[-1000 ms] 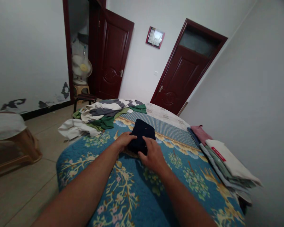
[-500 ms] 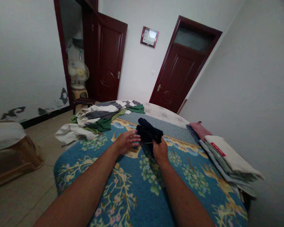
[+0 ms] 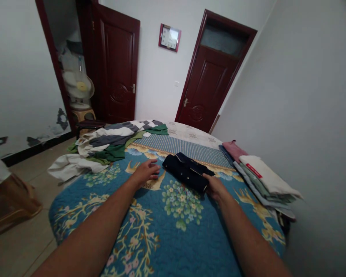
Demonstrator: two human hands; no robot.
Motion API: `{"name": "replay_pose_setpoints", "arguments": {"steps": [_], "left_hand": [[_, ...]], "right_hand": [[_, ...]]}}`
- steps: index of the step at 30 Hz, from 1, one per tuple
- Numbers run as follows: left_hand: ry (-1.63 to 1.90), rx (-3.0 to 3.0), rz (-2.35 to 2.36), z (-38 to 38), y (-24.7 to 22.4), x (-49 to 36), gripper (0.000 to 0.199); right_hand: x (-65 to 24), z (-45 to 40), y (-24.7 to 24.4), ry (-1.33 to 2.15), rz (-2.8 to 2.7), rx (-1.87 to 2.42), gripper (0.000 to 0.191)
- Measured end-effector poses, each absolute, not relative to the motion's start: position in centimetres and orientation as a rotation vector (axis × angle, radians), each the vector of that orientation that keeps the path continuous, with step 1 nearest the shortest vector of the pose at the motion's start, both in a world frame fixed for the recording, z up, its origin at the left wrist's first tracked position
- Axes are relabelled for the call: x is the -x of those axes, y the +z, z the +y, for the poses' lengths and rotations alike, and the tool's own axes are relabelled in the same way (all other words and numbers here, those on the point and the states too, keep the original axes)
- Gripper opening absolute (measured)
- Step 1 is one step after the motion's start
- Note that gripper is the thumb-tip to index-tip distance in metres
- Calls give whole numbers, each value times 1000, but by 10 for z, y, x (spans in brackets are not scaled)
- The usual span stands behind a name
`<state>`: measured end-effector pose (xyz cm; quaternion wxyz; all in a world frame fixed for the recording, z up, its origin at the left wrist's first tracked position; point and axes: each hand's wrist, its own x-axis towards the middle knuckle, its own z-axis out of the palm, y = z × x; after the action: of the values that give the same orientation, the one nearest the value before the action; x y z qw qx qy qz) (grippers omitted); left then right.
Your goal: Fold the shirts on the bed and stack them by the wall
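A dark navy garment [image 3: 184, 174], folded into a compact oblong bundle, lies at the middle of the bed; its exact kind cannot be made out. Its right end is gripped by my right hand [image 3: 215, 186], with the thumb on top and the other fingers partly hidden. My left hand [image 3: 146, 173] hovers just left of the bundle, fingers apart and holding nothing. Beneath both hands spreads a blue floral bedcover [image 3: 150, 231].
Loose green, white and grey clothes [image 3: 112, 140] lie heaped at the bed's far left. Folded clothes [image 3: 265, 181] are stacked along the right edge by the wall. A stool [image 3: 14, 200] stands at the left; a fan [image 3: 79, 84] is beyond the doorway.
The navy bundle has come down onto the bedcover and now lies longer and flatter. My left hand has drawn away from it, while my right hand has shifted right with its end.
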<state>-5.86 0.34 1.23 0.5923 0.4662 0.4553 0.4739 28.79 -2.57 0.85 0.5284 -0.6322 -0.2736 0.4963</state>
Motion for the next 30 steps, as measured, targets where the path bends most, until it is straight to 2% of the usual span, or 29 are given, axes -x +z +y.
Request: {"name": "replay_pose_setpoints", "arguments": {"steps": [4, 10, 13, 17, 19, 22, 24, 27, 30], "left_hand": [[1070, -1219, 1129, 12, 9, 50, 77], [982, -1453, 1300, 41, 22, 20, 60], [969, -1504, 1235, 48, 27, 6, 49], [908, -1400, 1069, 38, 26, 5, 45], [757, -1377, 953, 26, 26, 14, 45], [503, -1371, 875, 8, 31, 32, 45], [417, -1376, 911, 2, 35, 41, 45], [495, -1370, 1045, 1, 37, 42, 51], [610, -1420, 1165, 5, 37, 31, 55]], "right_hand": [[-298, -33, 15, 1125, -711, 1565, 13], [-304, -26, -2, 979, -904, 1582, 14], [-314, -20, -12, 830, -1079, 1607, 19], [-330, -14, -11, 644, -1239, 1556, 23], [-336, -12, -7, 711, -1259, 1475, 23], [-342, -9, -4, 946, -1326, 1364, 34], [-345, -7, -2, 962, -1402, 1449, 32], [-348, -8, 1, 547, -1463, 1726, 27], [-348, -11, 9, 157, -1482, 1766, 34]]}}
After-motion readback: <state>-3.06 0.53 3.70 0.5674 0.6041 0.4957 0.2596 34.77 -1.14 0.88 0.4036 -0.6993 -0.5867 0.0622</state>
